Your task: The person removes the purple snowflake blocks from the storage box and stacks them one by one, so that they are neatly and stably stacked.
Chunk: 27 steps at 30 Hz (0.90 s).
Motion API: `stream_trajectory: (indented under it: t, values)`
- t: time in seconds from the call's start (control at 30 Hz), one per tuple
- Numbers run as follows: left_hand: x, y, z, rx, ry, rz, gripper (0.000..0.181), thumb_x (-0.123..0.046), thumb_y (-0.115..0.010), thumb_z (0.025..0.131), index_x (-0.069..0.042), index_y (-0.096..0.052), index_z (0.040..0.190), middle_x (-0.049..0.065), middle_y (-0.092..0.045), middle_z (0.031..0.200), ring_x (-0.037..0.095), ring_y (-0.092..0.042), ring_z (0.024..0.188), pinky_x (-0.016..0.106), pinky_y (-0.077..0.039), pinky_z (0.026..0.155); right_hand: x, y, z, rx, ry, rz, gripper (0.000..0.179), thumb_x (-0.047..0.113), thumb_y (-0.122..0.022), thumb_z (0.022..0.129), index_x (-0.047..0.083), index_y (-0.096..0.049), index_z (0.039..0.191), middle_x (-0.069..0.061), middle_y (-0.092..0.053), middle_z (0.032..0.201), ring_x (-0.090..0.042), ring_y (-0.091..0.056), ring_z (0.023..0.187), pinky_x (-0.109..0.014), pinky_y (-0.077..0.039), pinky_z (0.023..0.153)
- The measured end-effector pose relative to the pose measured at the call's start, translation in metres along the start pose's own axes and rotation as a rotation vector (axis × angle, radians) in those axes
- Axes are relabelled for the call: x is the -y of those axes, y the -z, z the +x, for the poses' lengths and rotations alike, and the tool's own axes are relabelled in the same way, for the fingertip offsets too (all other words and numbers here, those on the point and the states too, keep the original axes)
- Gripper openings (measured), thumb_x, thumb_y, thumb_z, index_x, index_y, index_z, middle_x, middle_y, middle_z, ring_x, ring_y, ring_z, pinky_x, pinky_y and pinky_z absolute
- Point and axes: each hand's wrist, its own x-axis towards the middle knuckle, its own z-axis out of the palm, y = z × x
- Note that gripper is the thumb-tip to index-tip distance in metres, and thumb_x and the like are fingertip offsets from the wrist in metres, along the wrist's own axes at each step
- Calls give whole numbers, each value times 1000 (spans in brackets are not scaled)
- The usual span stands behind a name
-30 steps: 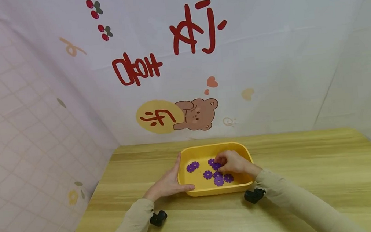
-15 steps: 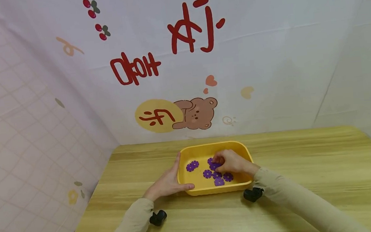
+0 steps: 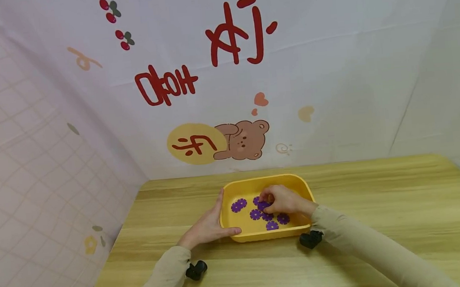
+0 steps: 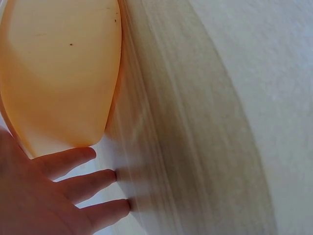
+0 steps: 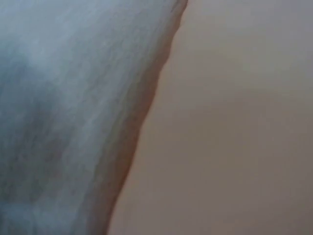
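A yellow plastic bin (image 3: 246, 238) stands on the table with several flat purple snowflake discs (image 3: 255, 214) in it. My left hand (image 3: 206, 228) steadies the bin's left end, the thumb lying along the front rim. In the left wrist view its fingers (image 4: 88, 185) are nearly straight and spread beside the bin's end wall. Reaching over the right side, my right hand (image 3: 285, 199) has curled fingers and pinches a purple disc (image 3: 263, 206) low in the bin. The fingertips partly cover that disc. Only blurred close surfaces fill the right wrist view.
The wood-grain table (image 3: 364, 223) extends to both sides of the bin. A white cloth backdrop (image 3: 331, 84) with red characters and a printed bear (image 3: 246, 141) rises behind it. Black wrist cameras (image 3: 196, 270) sit below both hands.
My right hand has shifted slightly left inside the bin, and the disc at its fingertips has moved left with it. Some neighbouring discs have shifted a little. The left hand stays put.
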Motion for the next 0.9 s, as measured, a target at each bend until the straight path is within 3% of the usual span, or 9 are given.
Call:
stream_trajectory:
  t: [0.43, 0.63, 0.9]
  values:
    - [0, -1, 0, 1, 3, -14, 120, -46, -78, 78, -19, 10, 155, 20, -17, 157, 36, -31, 137, 49, -29, 108, 7, 3, -6, 32, 129, 94, 27, 15, -79, 80, 8, -70, 104, 2, -64, 94, -21, -56, 85, -29, -49, 73]
    - [2, -3, 0, -1, -2, -19, 121, -46, -79, 78, -17, 10, 155, 21, -18, 156, 36, -33, 135, 48, -30, 107, 7, 7, -13, 8, 178, 106, 28, 16, -79, 80, 8, -70, 105, 4, -66, 97, -18, -56, 85, -28, -50, 73]
    - [2, -1, 1, -1, -12, -27, 122, -46, -79, 77, -17, 10, 155, 22, -19, 155, 36, -37, 133, 47, -31, 106, 11, 28, -28, -47, 243, 94, 29, 12, -75, 81, 5, -68, 108, 0, -65, 100, -24, -57, 87, -42, -50, 77]
